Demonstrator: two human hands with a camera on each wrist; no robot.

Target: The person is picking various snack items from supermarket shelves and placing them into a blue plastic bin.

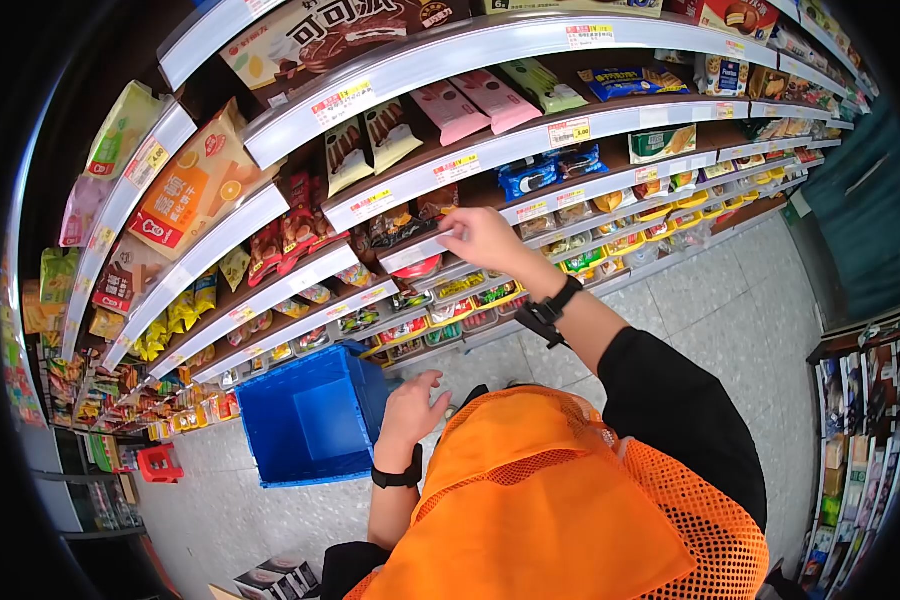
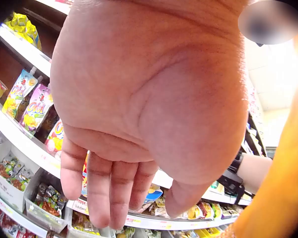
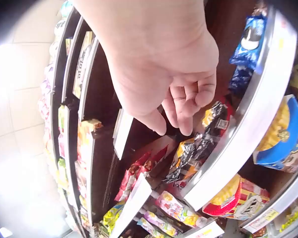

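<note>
**Right hand at the snack shelf**

The right hand (image 1: 485,240) reaches to the shelf (image 1: 530,210) edge, its fingers (image 3: 181,106) loosely curled and holding nothing, just above the dark snack packets (image 3: 198,148). The left hand (image 1: 415,405) hangs with fingers straight and relaxed, beside the blue crate (image 1: 270,420) on the floor.

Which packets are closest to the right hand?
The dark black-and-gold packets, just beyond the curled fingertips of the right hand; the red packets and blue packets lie farther off.
</note>
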